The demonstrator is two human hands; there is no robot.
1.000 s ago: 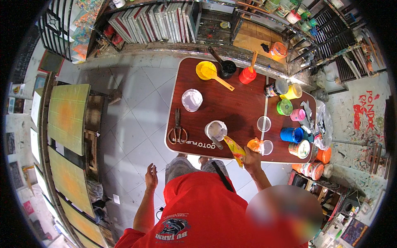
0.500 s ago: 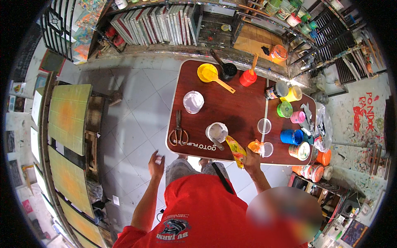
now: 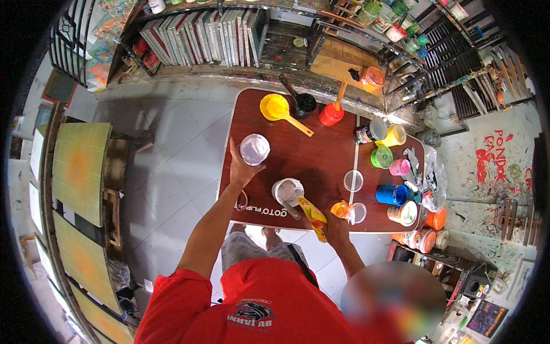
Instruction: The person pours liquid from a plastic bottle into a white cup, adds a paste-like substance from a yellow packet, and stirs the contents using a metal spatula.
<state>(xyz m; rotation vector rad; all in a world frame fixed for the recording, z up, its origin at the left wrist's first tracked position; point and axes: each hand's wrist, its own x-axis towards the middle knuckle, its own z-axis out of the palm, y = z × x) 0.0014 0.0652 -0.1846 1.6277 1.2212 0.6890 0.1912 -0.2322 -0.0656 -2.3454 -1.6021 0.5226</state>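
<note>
On the brown table's left side, my left hand [image 3: 243, 167] curls around a white tub [image 3: 254, 149] of pale paint, fingers on its left and thumb at the near side. My right hand [image 3: 337, 228], by the table's front edge, grips a yellow pouch [image 3: 313, 217] with printed colours. The pouch's upper end comes close to a second white tub [image 3: 286, 190] with pale contents and a spatula-like stick [image 3: 291, 211] leaning at its rim. Scissors [image 3: 244, 199] lie partly hidden behind my left forearm. An orange cup [image 3: 341, 210] stands right of the pouch.
Toward the back stand a yellow bowl [image 3: 274, 107] with a yellow spatula, a black pot [image 3: 306, 104] and a red pot [image 3: 330, 114]. Several paint jars, including a blue one [image 3: 392, 195], crowd the right side. Painted panels [image 3: 79, 166] line the left; framed screens [image 3: 200, 43] fill a shelf.
My left hand has moved up from beside the table and closed around the white tub. My right hand still holds the yellow pouch near the front edge. The whole view has shifted slightly.
</note>
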